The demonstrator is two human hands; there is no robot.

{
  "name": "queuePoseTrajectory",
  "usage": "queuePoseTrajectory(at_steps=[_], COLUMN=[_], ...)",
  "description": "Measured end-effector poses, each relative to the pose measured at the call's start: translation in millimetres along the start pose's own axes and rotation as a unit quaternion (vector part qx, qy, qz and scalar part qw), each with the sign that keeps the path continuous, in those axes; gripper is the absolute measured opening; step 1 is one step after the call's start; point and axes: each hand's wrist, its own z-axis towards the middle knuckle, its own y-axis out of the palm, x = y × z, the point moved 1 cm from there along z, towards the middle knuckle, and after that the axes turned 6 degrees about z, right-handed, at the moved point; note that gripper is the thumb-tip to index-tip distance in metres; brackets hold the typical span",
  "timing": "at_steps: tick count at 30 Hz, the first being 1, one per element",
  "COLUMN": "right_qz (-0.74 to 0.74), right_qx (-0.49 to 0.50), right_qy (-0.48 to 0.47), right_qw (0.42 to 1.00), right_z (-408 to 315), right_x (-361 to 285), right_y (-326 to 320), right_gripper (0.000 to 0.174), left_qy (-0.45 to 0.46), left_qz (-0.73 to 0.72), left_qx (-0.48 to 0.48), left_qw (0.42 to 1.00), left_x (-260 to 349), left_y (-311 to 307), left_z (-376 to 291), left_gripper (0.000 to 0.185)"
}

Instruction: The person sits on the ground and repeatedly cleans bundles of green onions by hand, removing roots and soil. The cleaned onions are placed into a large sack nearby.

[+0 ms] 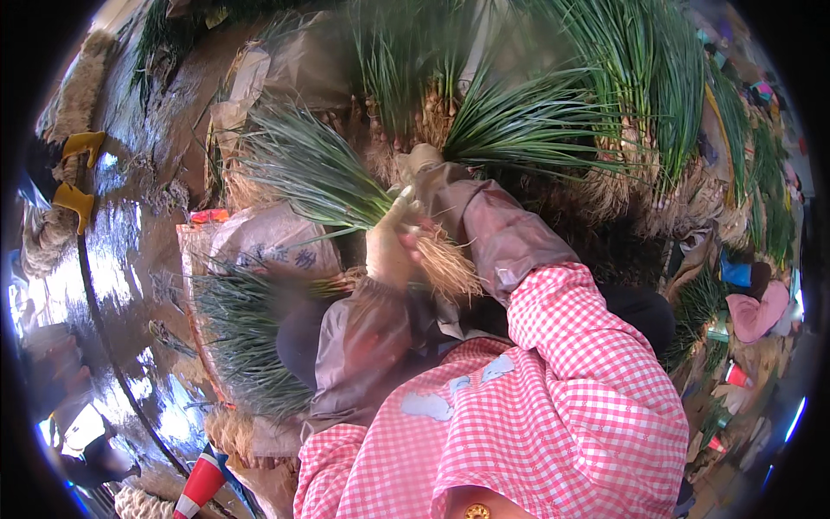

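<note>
My left hand [388,250], in a pale glove, grips a bunch of green onions [324,172] near its white bulbs. The leaves fan up to the left, and a tuft of pale roots [447,263] hangs to the lower right. Just above that bunch is my right hand [420,162], also gloved and bent at the wrist. Its fingers are partly hidden, so whether it holds anything is unclear. Another green onion bunch [525,133] lies right of this hand, its base hidden behind the wrist. Brownish translucent sleeve covers [512,227] reach over both forearms.
Upright onion bunches [626,104] stand ahead and to the right, roots down. More green onions [249,344] lie at my left beside a printed white sack [279,243]. A dark hose [107,337] crosses the wet floor [120,220]. A red-and-white cone [200,483] is at lower left.
</note>
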Motion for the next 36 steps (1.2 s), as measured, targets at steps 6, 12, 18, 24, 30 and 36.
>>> queuePoseTrajectory(at_steps=[6, 12, 18, 24, 30, 36], right_qz=[0.297, 0.359, -0.086, 0.285, 0.268, 0.384], right_qx=[-0.172, -0.275, -0.015, -0.065, -0.011, 0.014], right_qy=[-0.088, -0.165, -0.306, -0.221, -0.164, -0.137], right_qw=[0.935, 0.876, 0.948, 0.930, 0.949, 0.913], right_z=[-33, -139, -199, -165, -141, -142], right_x=[33, 46, 36, 36, 32, 17], right_y=[-72, -100, -105, -85, -77, -119], right_gripper=[0.028, 0.029, 0.044, 0.039, 0.024, 0.015], left_qy=[-0.002, -0.016, -0.039, -0.026, -0.007, 0.010], left_qz=[0.018, 0.084, 0.119, 0.137, 0.169, 0.167], left_qx=[0.032, -0.004, -0.011, 0.047, 0.072, 0.053], left_qw=[0.999, 0.996, 0.992, 0.989, 0.983, 0.985], left_x=[-2, -16, -32, -33, -30, -29], left_y=[4, 17, 17, 19, 14, 16], left_z=[-4, -7, -8, -8, -11, -11], left_gripper=[0.025, 0.025, 0.023, 0.024, 0.024, 0.024])
